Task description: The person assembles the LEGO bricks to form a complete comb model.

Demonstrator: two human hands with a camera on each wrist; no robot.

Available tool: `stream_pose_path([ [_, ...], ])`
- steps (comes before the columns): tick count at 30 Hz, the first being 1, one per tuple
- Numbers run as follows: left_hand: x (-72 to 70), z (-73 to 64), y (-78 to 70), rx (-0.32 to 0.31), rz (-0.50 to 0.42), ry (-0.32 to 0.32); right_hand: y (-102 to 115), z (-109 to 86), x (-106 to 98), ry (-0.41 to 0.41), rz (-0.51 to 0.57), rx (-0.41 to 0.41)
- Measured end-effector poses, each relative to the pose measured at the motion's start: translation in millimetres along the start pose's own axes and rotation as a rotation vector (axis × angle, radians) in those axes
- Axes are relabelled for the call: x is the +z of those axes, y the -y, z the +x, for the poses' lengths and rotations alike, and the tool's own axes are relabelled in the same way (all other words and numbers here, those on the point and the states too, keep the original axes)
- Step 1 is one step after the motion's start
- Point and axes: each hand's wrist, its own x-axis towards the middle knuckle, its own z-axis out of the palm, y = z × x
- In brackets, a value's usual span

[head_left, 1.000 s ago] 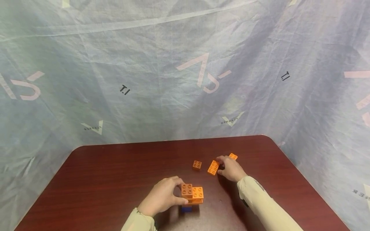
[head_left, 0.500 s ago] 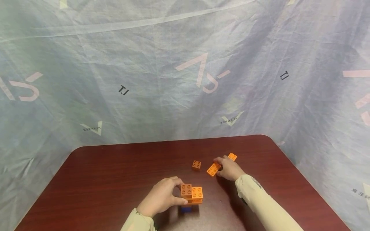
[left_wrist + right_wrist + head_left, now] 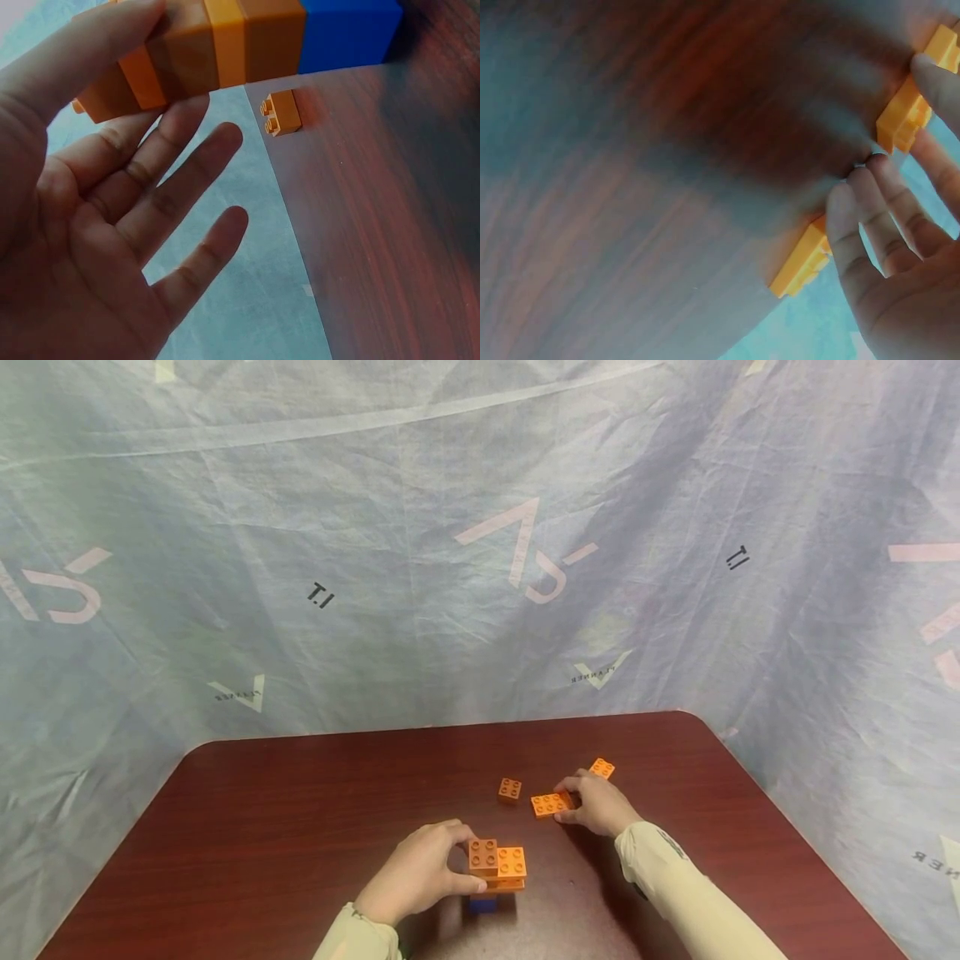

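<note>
Near the front of the table my left hand (image 3: pixel 422 870) holds a stack of toy building bricks (image 3: pixel 512 860) upright between thumb and fingers. Brown and orange layers make up the stack, and a blue brick (image 3: pixel 349 34) forms its bottom. In the left wrist view the thumb lies across the upper layers, while the lower fingers stretch out free. Farther right, my right hand (image 3: pixel 602 804) pinches a flat orange brick (image 3: pixel 546 805) by its right end, thumb on the near side. The right wrist view shows that brick (image 3: pixel 904 112) between thumb and index finger, low at the tabletop.
A small brown brick (image 3: pixel 510 790) with studs up lies left of the flat orange brick. Behind the right hand is another flat orange brick (image 3: pixel 602 767), partly covered by the fingers. The dark red table (image 3: pixel 300 810) ends at a hanging grey cloth (image 3: pixel 420 635).
The flat orange brick under my right hand has turned from slanting to lying nearly crosswise, its free end now pointing left. The left hand and the stack have stayed in place.
</note>
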Motion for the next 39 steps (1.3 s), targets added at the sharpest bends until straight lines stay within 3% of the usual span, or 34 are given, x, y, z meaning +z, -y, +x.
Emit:
stream_pose_path([
  [18, 1.8, -2.2, 1.7, 0.017, -0.021, -0.017, -5.2, -7.6, 9.6, -0.055, 0.05, -0.018],
  [24, 2.1, -2.0, 1.6, 0.015, -0.019, -0.02, -4.6, -11.4, 8.0, -0.054, 0.053, -0.011],
  [39, 1.7, -1.5, 2.5, 0.02, -0.041, -0.022, -1.5, -26.2, -5.7, -0.059, 0.179, -0.015],
])
